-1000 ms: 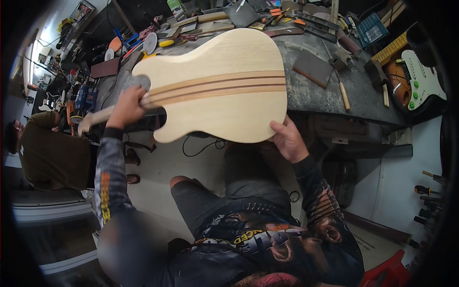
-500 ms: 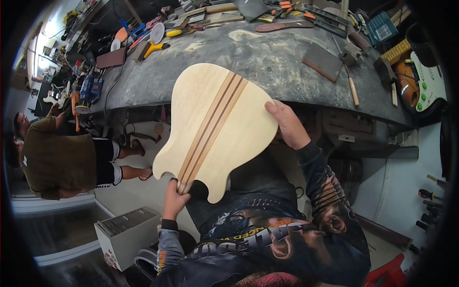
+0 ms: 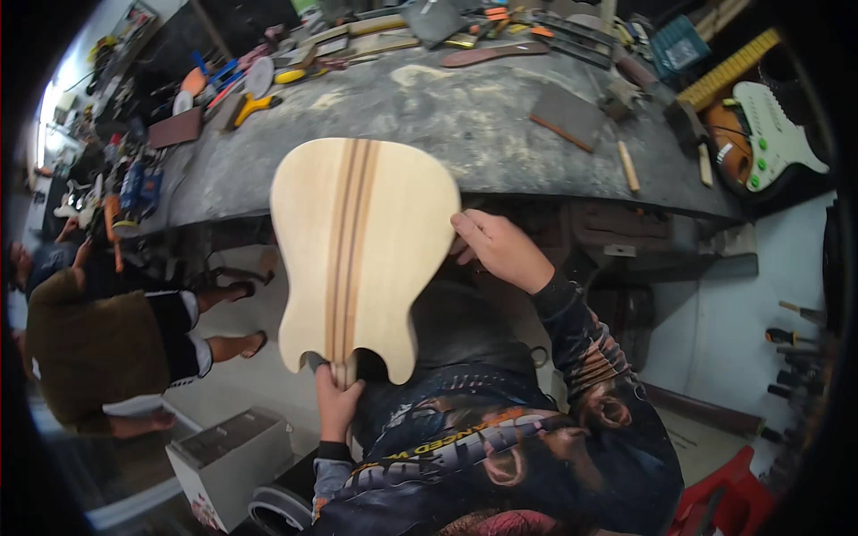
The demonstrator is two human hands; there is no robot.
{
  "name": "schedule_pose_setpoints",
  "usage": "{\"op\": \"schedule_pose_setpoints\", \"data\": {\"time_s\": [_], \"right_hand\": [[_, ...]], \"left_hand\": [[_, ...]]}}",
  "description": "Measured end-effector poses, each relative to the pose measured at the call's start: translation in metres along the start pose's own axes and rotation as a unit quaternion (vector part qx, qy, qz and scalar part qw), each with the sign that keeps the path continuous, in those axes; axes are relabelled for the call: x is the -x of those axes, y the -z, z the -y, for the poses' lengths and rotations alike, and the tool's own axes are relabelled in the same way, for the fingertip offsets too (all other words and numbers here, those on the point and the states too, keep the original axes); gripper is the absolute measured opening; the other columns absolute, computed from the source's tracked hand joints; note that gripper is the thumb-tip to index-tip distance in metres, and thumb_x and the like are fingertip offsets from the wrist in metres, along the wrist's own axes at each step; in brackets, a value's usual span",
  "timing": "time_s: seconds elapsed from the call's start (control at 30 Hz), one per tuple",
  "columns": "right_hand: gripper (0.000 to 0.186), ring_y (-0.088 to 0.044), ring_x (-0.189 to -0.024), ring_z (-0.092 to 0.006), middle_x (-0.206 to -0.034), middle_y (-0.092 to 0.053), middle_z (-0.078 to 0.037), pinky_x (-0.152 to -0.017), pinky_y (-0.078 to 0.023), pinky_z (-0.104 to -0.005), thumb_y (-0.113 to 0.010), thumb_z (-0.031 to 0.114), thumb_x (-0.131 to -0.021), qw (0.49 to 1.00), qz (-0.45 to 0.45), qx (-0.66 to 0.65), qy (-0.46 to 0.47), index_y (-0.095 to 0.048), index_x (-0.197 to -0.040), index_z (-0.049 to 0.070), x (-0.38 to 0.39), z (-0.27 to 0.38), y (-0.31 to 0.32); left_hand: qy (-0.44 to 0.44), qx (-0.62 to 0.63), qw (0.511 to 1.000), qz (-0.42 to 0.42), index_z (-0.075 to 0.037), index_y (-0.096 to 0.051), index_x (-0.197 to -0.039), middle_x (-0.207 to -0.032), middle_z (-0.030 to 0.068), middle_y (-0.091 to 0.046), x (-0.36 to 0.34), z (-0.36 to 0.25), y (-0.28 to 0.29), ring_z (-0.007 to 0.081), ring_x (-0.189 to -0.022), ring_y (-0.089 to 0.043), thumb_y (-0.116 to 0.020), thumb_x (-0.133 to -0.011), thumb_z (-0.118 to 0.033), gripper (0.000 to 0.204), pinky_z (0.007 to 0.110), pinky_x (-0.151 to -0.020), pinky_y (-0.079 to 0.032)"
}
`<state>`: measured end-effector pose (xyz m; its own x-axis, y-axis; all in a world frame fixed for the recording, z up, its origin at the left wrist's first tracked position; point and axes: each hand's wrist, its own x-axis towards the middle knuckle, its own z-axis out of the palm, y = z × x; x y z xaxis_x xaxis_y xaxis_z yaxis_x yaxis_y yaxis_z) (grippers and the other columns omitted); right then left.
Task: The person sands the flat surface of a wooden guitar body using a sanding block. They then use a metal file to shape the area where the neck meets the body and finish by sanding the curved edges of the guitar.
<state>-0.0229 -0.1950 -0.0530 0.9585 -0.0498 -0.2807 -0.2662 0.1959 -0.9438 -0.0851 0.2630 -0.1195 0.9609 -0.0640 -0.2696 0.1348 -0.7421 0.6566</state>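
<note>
A pale wooden electric guitar body (image 3: 393, 232) with darker brown stripes down its middle is held in front of me, its broad end up and toward the bench. My left hand (image 3: 336, 404) is wrapped round the narrow neck stub below the two horns. At the right edge of the body, my right hand (image 3: 505, 248) has its thumb on the rim and its fingers curled beside it. How far those fingers reach behind the wood is hidden.
A grey, dust-marked workbench (image 3: 500, 152) lies ahead, with tools along its back. A sunburst guitar (image 3: 760, 134) with a white pickguard lies at the right. Someone in a brown shirt (image 3: 94, 348) stands at the left. A white box (image 3: 228, 464) is at lower left.
The guitar body has turned from a rightward slant to nearly upright and has shifted left. My right hand has moved down and left with its edge. The person at the left has shifted.
</note>
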Motion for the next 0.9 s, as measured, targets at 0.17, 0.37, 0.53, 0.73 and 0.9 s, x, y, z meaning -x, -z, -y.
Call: {"op": "schedule_pose_setpoints", "data": {"time_s": [0.17, 0.37, 0.53, 0.73, 0.9], "right_hand": [[0.021, -0.075, -0.089, -0.0437, -0.093, -0.076, -0.019, -0.078, -0.057, -0.0507, -0.07, 0.026, -0.108, 0.747, -0.46, 0.419, 0.235, -0.076, -0.11, 0.006, 0.038, 0.075, 0.081], [0.035, -0.071, -0.111, -0.0428, -0.11, -0.071, -0.016, -0.09, -0.06, -0.0554, -0.071, 0.036, -0.104, 0.522, -0.493, 0.694, 0.044, -0.068, -0.121, 0.006, 0.034, 0.043, 0.224], [0.032, -0.072, -0.077, -0.0327, -0.084, -0.067, -0.008, -0.069, -0.057, -0.0459, -0.062, 0.037, -0.111, 0.577, -0.487, 0.651, 0.075, -0.066, -0.12, 0.006, 0.024, 0.036, 0.273], [0.038, -0.034, -0.051, -0.0034, -0.072, -0.041, 0.008, -0.047, -0.024, -0.0222, -0.048, 0.041, -0.123, 0.968, -0.185, -0.167, -0.011, -0.062, -0.133, 0.007, 0.056, 0.079, 0.167], [0.037, -0.034, -0.053, -0.004, -0.073, -0.041, 0.005, -0.047, -0.027, -0.0227, -0.045, 0.037, -0.124, 0.968, -0.183, -0.151, 0.08, -0.057, -0.137, 0.005, 0.034, 0.057, 0.082]], "left_hand": [[-0.007, 0.027, 0.999, 0.032, 0.001, -0.057, -0.113, -0.106, 0.0186, -0.065, 0.002, -0.018, 0.013, 0.0348, -0.098, -0.065, -0.092, -0.083, -0.02, 0.05, 0.046, -0.091, -0.053], [-0.014, 0.049, 0.998, 0.049, 0.003, -0.059, -0.113, -0.11, 0.0228, -0.07, 0.004, -0.028, 0.01, 0.0357, -0.101, -0.07, -0.091, -0.088, -0.022, 0.048, 0.047, -0.091, -0.054], [-0.021, 0.06, 0.997, 0.039, 0.003, -0.06, -0.115, -0.11, 0.0222, -0.069, 0.006, -0.06, 0.006, 0.036, -0.104, -0.07, -0.089, -0.091, -0.022, 0.045, 0.046, -0.093, -0.054], [-0.062, 0.068, 0.996, 0.003, 0.002, -0.058, -0.118, -0.11, 0.0237, -0.069, -0.009, -0.045, -0.002, 0.0415, -0.104, -0.069, -0.088, -0.093, -0.026, 0.047, 0.047, -0.093, -0.054], [-0.082, 0.0, 0.997, -0.003, 0.002, -0.06, -0.122, -0.112, 0.0226, -0.07, -0.004, -0.057, 0.007, 0.0457, -0.106, -0.069, -0.088, -0.092, -0.027, 0.05, 0.048, -0.093, -0.055]]}}
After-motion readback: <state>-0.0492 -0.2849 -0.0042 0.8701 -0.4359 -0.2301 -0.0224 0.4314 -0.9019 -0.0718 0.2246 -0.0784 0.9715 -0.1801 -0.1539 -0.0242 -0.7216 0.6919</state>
